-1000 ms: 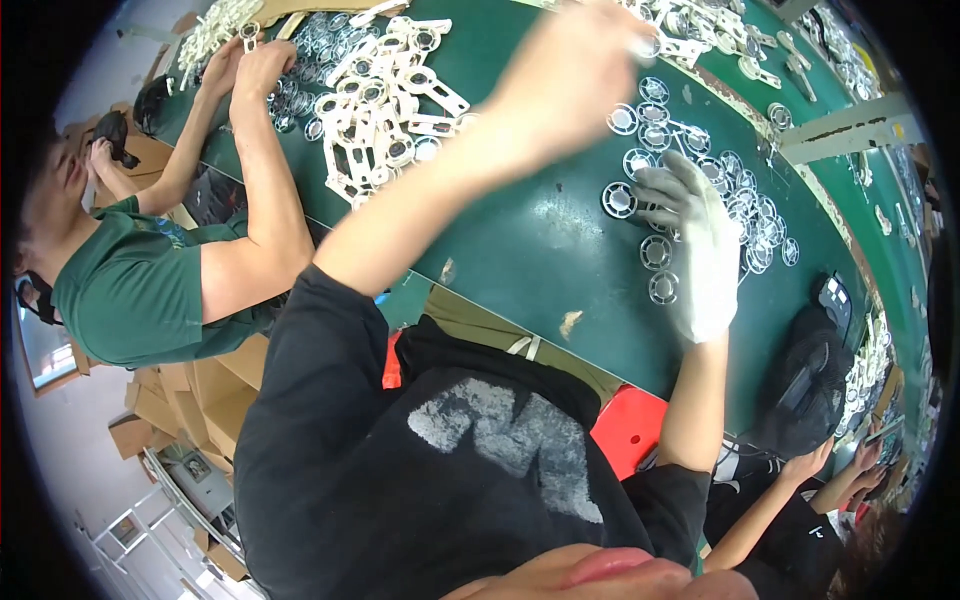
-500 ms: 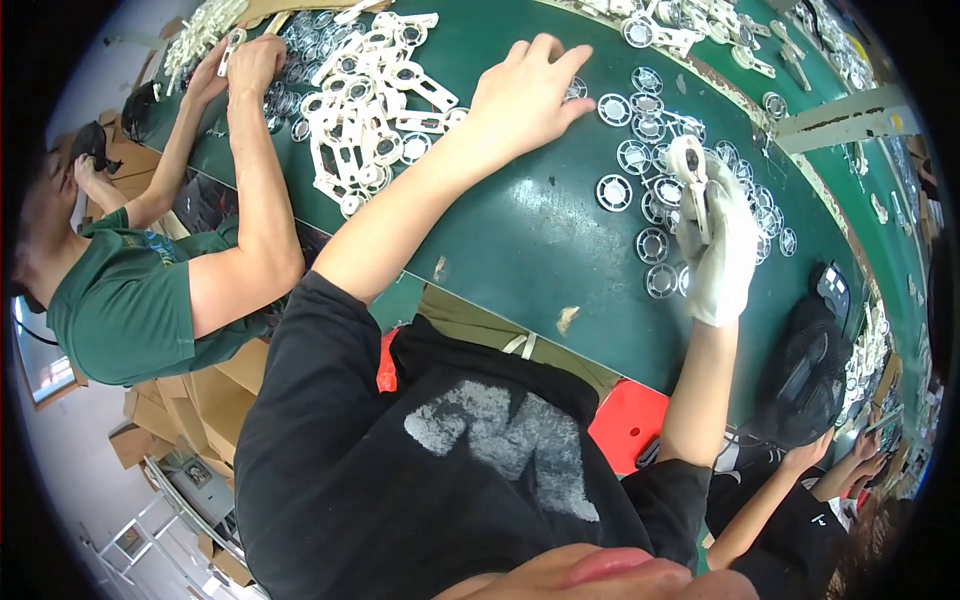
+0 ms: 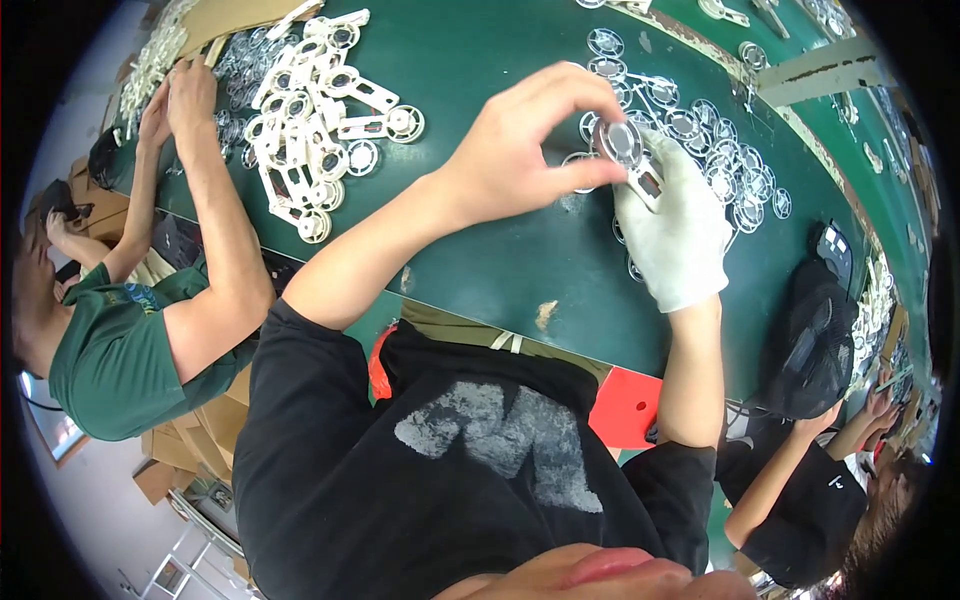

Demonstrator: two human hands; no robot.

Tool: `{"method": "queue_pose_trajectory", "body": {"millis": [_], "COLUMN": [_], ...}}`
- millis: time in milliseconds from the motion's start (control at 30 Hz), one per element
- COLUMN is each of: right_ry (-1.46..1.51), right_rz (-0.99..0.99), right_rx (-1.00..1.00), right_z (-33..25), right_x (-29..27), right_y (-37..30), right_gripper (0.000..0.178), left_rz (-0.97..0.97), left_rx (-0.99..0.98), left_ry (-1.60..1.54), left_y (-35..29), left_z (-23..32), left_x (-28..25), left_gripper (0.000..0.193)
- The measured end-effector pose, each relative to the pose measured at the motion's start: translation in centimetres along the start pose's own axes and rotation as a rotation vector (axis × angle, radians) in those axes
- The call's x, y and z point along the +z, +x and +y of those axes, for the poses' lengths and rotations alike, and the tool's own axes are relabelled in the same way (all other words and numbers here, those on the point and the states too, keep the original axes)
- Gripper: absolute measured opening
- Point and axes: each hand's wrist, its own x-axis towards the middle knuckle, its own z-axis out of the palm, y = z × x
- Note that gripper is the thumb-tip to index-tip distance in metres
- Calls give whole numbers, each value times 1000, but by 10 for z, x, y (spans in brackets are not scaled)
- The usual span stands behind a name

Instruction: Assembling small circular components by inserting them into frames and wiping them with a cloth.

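Observation:
My bare left hand [image 3: 545,140] pinches a round, silver-rimmed disc [image 3: 621,145] between thumb and fingers. The disc sits against the round head of a white long-handled plastic part [image 3: 648,186]; whether it is seated there I cannot tell. My right hand [image 3: 676,225], in a white glove, is closed around that part, its handle mostly covered by the glove. Just beyond and to the right of both hands lie many loose silver-rimmed discs [image 3: 683,124] on the green table [image 3: 470,260].
A heap of white long-handled parts [image 3: 325,110] lies at the left. A black mesh-like object [image 3: 815,350] rests by the right table edge. A co-worker's hands [image 3: 190,100] work at far left. A pale metal bar [image 3: 820,72] crosses at the far right.
My left hand has swung right and down from its open pose over the table, and now pinches a disc at the white part. My right hand has shifted left toward it.

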Motion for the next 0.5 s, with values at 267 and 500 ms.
{"method": "queue_pose_trajectory", "body": {"millis": [267, 500], "right_ry": [-9, 60], "right_rz": [51, -2], "right_rx": [-61, -53], "right_z": [3, -4], "right_x": [3, -3], "right_y": [-3, -5], "right_gripper": [41, 44], "left_rz": [-44, -57], "left_rx": [50, -90], "left_ry": [253, 47], "left_y": [-4, -9], "left_z": [3, 3], "left_x": [2, 7], "left_gripper": [59, 54]}}
